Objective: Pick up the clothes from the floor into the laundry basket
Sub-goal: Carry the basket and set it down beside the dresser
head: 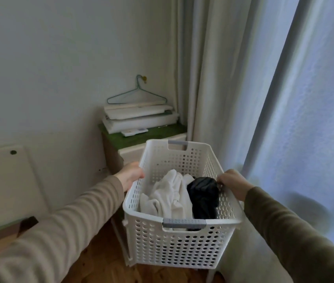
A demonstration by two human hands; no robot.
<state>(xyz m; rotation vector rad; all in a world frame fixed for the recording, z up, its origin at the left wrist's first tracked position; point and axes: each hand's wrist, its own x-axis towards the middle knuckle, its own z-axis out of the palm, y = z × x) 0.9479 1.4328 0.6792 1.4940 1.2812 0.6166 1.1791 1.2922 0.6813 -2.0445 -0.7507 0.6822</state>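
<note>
A white perforated laundry basket [179, 246] with grey handle grips is held up in front of me, above the wooden floor. My left hand [130, 175] grips its left rim and my right hand [233, 183] grips its right rim. Inside lie a crumpled white garment [170, 194] on the left and a dark, almost black garment [203, 196] on the right. Both arms wear long beige-brown sleeves. No clothes show on the visible floor.
A small cabinet with a green top [158, 133] stands behind the basket, stacked with white boards [139, 116]. A green wire hanger [136, 94] hangs on the wall. Pale curtains [243, 88] fill the right. A white panel [5, 184] leans at the left wall.
</note>
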